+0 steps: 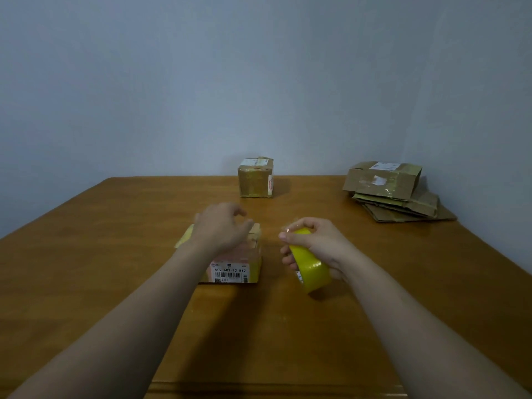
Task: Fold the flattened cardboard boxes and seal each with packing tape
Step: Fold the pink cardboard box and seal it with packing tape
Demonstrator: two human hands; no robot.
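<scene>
A small folded cardboard box (236,269) with a white barcode label on its near side stands on the wooden table (115,283). My left hand (223,228) lies over its top with fingers loosely curled, blurred, and I cannot tell whether it holds a tape end. Just right of the box my right hand (313,246) grips a yellow roll of packing tape (312,269), held a little above the table. A faint clear strip seems to stretch between roll and box.
A taped-up box (255,177) stands at the table's far edge against the wall. A pile of flattened cardboard boxes (394,194) lies at the far right corner. The table's near edge runs along the bottom.
</scene>
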